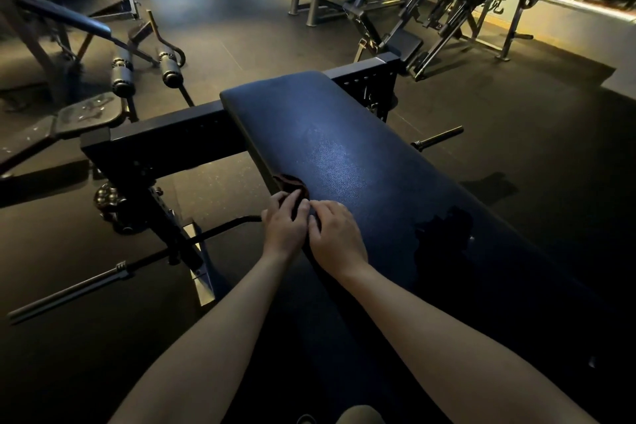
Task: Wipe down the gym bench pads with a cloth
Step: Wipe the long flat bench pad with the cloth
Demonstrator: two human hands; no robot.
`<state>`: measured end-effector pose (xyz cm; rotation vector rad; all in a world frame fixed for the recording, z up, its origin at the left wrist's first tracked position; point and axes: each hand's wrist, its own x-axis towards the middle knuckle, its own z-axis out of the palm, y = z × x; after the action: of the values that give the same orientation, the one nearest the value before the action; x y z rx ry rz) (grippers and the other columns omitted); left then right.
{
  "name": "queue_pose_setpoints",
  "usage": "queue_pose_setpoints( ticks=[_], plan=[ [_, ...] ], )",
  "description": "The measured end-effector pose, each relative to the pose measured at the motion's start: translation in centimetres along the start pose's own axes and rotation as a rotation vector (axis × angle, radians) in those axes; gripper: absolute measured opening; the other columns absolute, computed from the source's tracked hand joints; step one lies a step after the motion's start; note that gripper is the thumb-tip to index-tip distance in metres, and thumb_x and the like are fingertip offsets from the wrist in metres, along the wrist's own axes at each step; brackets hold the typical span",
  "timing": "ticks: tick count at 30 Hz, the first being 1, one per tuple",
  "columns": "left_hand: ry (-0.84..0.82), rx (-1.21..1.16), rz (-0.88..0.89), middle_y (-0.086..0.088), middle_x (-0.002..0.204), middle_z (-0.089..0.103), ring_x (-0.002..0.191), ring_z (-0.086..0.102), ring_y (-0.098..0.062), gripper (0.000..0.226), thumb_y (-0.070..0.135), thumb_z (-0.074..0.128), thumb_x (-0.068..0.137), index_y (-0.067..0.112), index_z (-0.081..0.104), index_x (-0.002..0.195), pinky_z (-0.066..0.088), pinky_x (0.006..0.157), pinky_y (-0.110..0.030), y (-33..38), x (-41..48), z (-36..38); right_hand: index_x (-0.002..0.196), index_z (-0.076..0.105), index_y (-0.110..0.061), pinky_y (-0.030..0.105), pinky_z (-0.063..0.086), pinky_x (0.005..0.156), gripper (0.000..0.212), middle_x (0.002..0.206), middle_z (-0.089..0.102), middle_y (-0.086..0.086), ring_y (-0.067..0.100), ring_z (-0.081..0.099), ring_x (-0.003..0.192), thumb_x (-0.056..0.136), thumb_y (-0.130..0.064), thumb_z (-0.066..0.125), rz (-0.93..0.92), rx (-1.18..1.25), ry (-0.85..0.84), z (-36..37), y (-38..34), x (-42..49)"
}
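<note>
Head view: dark bench pad [344,148] amid gym machines [430,3] on black floor [241,31]

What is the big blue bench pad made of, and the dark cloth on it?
The bench pad is likely vinyl or faux leather: dark blue, pebbled grain with a soft sheen where light hits. The cloth seems soft fabric, dark, bunched in folds; exact kind unclear.
</note>
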<state>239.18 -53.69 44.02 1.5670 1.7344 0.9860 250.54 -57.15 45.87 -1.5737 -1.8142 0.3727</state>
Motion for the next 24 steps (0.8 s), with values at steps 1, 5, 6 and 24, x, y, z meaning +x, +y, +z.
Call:
queue_pose_setpoints(
  ticks=[1, 5, 6, 24],
  plan=[
    [0.013, 0.038, 0.043, -0.006, 0.140, 0.047, 0.127, 0.040, -0.032, 0.037, 0.029, 0.053, 0.104, 0.015, 0.062, 0.137, 0.029, 0.110, -0.032, 0.1, -0.3, 0.1, 0.129, 0.061, -0.010, 0.033, 0.037, 0.108, 0.033, 0.125, 0.062, 0.005, 0.020, 0.051, 0.121, 0.101, -0.020, 0.048, 0.055, 0.061, 0.039, -0.1, 0.1, 0.2],
    [0.064, 0.093, 0.276, -0.003, 0.120, 0.059, 0.111, 0.050, -0.028, 0.024, 0.016, 0.058, 0.097, 0.012, 0.073, 0.116, 0.026, 0.095, -0.009, -1.4, -1.8, 0.0, 0.124, 0.063, -0.008, 0.031, 0.043, 0.102, 0.028, 0.122, 0.060, 0.003, 0.019, 0.053, 0.116, 0.100, -0.016, 0.050, 0.221, 0.192, 0.126, -0.6, 0.5, 0.3],
    [0.058, 0.079, 0.321, -0.001, 0.117, 0.060, 0.109, 0.051, -0.026, 0.025, 0.018, 0.058, 0.095, 0.013, 0.074, 0.113, 0.029, 0.097, -0.011, -1.7, -2.0, -0.2, 0.123, 0.064, -0.009, 0.031, 0.043, 0.101, 0.028, 0.122, 0.060, 0.002, 0.018, 0.053, 0.115, 0.100, -0.017, 0.051, 0.207, 0.182, 0.114, -0.5, 0.5, 0.4],
    [0.071, 0.004, 0.278, 0.010, 0.110, 0.060, 0.107, 0.047, -0.017, 0.021, 0.025, 0.062, 0.098, 0.024, 0.074, 0.115, 0.033, 0.094, -0.011, -1.5, -2.3, 0.8, 0.112, 0.065, -0.010, 0.025, 0.042, 0.096, 0.023, 0.113, 0.060, 0.000, 0.016, 0.054, 0.106, 0.096, -0.019, 0.051, 0.114, 0.198, 0.177, 0.0, 0.8, 0.5]
  ],
)
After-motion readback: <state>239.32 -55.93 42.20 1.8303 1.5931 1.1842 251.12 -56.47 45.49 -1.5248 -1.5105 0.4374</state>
